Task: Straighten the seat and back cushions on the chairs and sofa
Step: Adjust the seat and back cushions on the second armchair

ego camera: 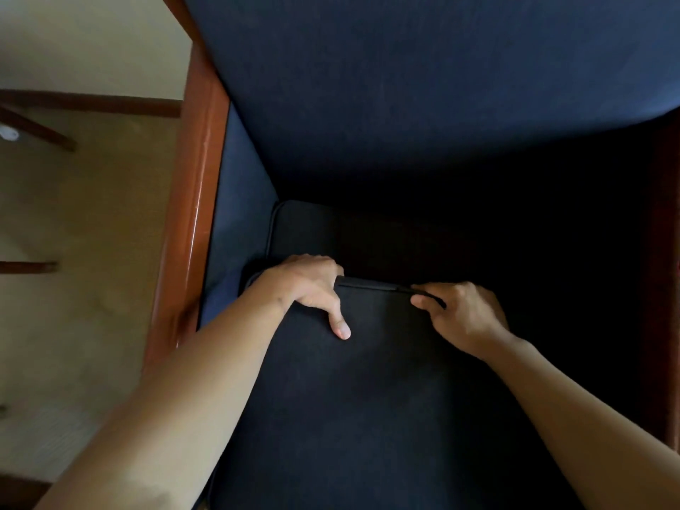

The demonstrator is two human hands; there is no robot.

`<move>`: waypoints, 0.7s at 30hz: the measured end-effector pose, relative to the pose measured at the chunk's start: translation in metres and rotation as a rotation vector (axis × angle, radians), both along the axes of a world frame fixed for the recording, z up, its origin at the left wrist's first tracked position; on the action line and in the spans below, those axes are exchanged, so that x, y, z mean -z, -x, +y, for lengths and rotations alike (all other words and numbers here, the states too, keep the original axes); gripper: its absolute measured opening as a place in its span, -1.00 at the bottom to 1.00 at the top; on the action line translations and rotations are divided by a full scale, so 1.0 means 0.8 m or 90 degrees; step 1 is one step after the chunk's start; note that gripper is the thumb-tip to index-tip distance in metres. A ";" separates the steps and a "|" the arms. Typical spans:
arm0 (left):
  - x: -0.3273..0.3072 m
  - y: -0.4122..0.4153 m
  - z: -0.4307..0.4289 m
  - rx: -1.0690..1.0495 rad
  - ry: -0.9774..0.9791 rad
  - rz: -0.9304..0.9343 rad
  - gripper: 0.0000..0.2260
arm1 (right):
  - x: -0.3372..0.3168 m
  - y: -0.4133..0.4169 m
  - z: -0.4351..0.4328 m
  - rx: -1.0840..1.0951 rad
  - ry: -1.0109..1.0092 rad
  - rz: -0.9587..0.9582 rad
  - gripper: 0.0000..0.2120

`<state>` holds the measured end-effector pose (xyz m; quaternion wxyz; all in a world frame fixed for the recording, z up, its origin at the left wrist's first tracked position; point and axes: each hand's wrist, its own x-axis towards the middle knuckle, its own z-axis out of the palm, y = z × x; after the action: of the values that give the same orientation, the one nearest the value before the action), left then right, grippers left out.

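I look down into a chair with dark blue upholstery. Its dark seat cushion (pixel 368 380) lies tilted, with its far piped edge raised above the seat base (pixel 305 230). My left hand (pixel 312 288) grips that edge near the left corner, fingers curled over it and thumb flat on top. My right hand (pixel 460 314) pinches the same edge further right. The blue back cushion (pixel 404 86) stands upright behind.
A glossy reddish wooden armrest (pixel 198 171) runs along the chair's left side, and a padded blue side panel (pixel 239 215) sits inside it. Beige carpet (pixel 81 252) and dark wooden furniture legs (pixel 36 130) lie to the left. The chair's right side is in deep shadow.
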<state>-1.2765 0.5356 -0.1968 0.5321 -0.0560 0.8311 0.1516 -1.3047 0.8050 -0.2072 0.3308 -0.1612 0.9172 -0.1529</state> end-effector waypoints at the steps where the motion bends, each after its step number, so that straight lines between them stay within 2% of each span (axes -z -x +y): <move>1: -0.003 0.003 0.002 0.002 0.003 -0.017 -0.06 | -0.001 -0.005 0.001 0.001 0.011 0.030 -0.68; 3: -0.010 0.005 0.006 0.018 0.011 -0.036 -0.12 | -0.005 -0.017 0.003 -0.013 0.054 0.118 -0.75; 5: -0.021 0.003 0.009 0.025 0.011 -0.051 -0.08 | -0.011 -0.028 0.007 -0.037 0.090 0.219 -0.83; 8: -0.051 -0.008 0.008 -0.016 -0.004 -0.053 -0.02 | -0.031 -0.041 0.015 -0.047 0.124 0.301 -0.79; 11: -0.094 -0.027 0.010 -0.018 -0.004 0.002 -0.02 | -0.064 -0.055 0.023 -0.055 0.176 0.368 -0.72; 16: -0.191 -0.059 0.013 0.008 -0.026 0.136 -0.09 | -0.147 -0.082 0.033 -0.066 0.240 0.516 -0.82; 21: -0.300 -0.086 0.017 0.027 -0.020 0.306 -0.18 | -0.237 -0.109 0.044 -0.108 0.284 0.648 -0.82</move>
<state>-1.2079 0.5489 0.0433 0.3232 0.0073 0.9323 0.1624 -1.2175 0.8406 -0.0173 -0.1847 -0.3540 0.8903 -0.2189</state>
